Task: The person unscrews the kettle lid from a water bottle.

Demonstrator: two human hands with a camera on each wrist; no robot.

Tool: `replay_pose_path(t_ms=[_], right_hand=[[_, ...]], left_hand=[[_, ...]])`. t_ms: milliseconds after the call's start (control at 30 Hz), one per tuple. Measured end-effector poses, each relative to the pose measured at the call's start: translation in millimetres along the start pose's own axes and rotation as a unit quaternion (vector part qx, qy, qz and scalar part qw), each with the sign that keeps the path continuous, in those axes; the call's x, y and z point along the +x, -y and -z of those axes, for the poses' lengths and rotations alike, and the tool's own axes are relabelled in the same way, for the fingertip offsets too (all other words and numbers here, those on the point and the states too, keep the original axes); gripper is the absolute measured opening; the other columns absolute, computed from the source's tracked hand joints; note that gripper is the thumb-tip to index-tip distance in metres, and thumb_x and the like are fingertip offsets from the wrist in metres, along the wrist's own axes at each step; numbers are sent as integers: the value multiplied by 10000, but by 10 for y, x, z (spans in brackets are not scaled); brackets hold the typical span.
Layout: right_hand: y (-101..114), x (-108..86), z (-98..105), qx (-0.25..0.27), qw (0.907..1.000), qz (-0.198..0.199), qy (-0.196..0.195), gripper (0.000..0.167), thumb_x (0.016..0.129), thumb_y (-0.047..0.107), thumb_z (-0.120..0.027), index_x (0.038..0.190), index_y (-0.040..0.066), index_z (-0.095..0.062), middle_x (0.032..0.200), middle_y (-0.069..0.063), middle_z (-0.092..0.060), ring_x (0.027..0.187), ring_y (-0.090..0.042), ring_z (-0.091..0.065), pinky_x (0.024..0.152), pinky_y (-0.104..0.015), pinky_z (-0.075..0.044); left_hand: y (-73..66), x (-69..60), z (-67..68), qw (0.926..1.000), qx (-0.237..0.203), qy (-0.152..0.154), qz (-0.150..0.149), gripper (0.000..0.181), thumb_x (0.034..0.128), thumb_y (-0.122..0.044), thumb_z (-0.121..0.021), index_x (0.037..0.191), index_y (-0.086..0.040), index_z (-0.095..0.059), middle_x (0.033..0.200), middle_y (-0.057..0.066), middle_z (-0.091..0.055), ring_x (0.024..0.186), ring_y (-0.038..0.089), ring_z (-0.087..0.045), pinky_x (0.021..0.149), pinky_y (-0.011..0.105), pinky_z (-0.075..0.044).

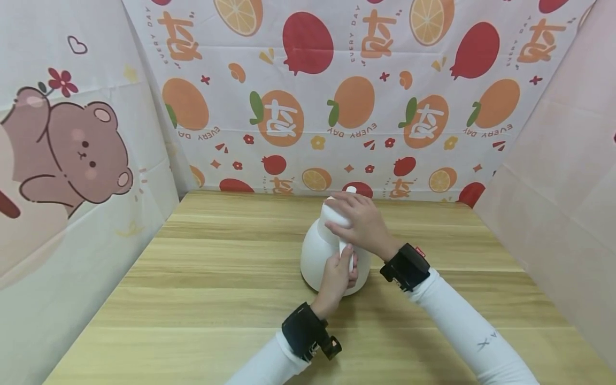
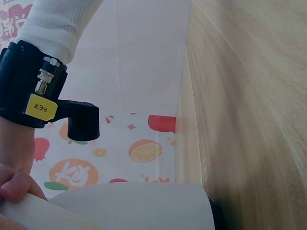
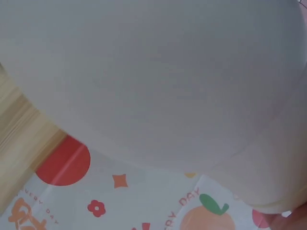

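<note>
A white, round-bellied thermos jug (image 1: 315,262) stands upright on the wooden table. My left hand (image 1: 335,278) grips its handle (image 1: 343,247) on the near side, thumb on top. Over the jug's top, my right hand (image 1: 364,224) holds the lid (image 1: 334,215), thumb toward me and fingers across the far side; much of the lid is hidden under it. A small white tip (image 1: 351,190) shows beyond that hand. In the right wrist view the jug's pale body (image 3: 158,86) fills most of the picture. The left wrist view catches the handle (image 2: 43,213) low down.
The wooden table (image 1: 207,267) stretches around the jug. Behind it hangs a fruit-print cloth (image 1: 308,107), with a bear-print cloth (image 1: 86,149) at left and a pale cloth (image 1: 553,176) at right. Black camera bands sit on both wrists.
</note>
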State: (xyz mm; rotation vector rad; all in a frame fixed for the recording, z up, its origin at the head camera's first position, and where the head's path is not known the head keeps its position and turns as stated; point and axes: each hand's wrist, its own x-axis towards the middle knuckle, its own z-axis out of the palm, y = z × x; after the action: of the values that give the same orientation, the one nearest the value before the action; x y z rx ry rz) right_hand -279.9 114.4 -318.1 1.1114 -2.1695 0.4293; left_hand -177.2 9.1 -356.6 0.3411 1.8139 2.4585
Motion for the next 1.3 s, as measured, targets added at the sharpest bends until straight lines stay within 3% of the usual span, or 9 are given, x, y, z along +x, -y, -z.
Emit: replay_pose_path(t_ms=[400,667,833,967,1100,1300], right_hand=[[-179,-9,26,969,9935,588,129,448,859,412,-587,1186,107,-603,1260,-86,-527,1187,-255,-435,965,-459,-305],[-261,-28,62,1411,9873,586,444,441,815,317,-670,1205,125,-594,1298,-48,-504,1227,-236,-402,977,-467,-291],[-143,-20,87,1088,9932,252,325,430,804,318,-670,1178,114,-607,1275,-70,-518,1218,-249,-411,973,-461,-308],[30,-8,104,384,9978,-454,291,466,812,389,-660,1177,106,-599,1265,-114,-513,1199,-286,-420,946,-477,-345],[141,-12,110,11,9931,-1072,469,498,828,405,-645,1207,90,-573,1279,-148,-490,1206,-308,-401,946,-490,-344],[138,-25,108,14,9922,-1110,567,493,843,380,-635,1234,92,-552,1299,-152,-470,1218,-321,-380,947,-499,-341]], left_hand=[[-7,2,-1,9999,88,29,-131,369,1018,-196,-331,689,-50,-412,483,-33,-309,398,45,-276,408,178,-242],[0,1,-10,9999,44,43,-86,363,1018,-207,-335,701,-49,-415,494,-31,-315,409,46,-282,415,177,-246],[4,-4,-18,9999,105,-20,-55,366,1015,-195,-330,689,-52,-413,481,-40,-302,404,43,-271,411,176,-238],[-1,-11,-20,9999,106,-56,-71,369,1015,-183,-328,681,-50,-412,472,-40,-295,397,41,-264,407,173,-234],[-3,-11,-23,10000,45,-67,-36,365,1014,-181,-330,683,-51,-411,473,-40,-294,396,37,-262,405,169,-233],[1,-12,-24,9999,67,-80,-43,352,1013,-176,-333,695,-52,-417,478,-37,-303,403,41,-270,410,168,-241]])
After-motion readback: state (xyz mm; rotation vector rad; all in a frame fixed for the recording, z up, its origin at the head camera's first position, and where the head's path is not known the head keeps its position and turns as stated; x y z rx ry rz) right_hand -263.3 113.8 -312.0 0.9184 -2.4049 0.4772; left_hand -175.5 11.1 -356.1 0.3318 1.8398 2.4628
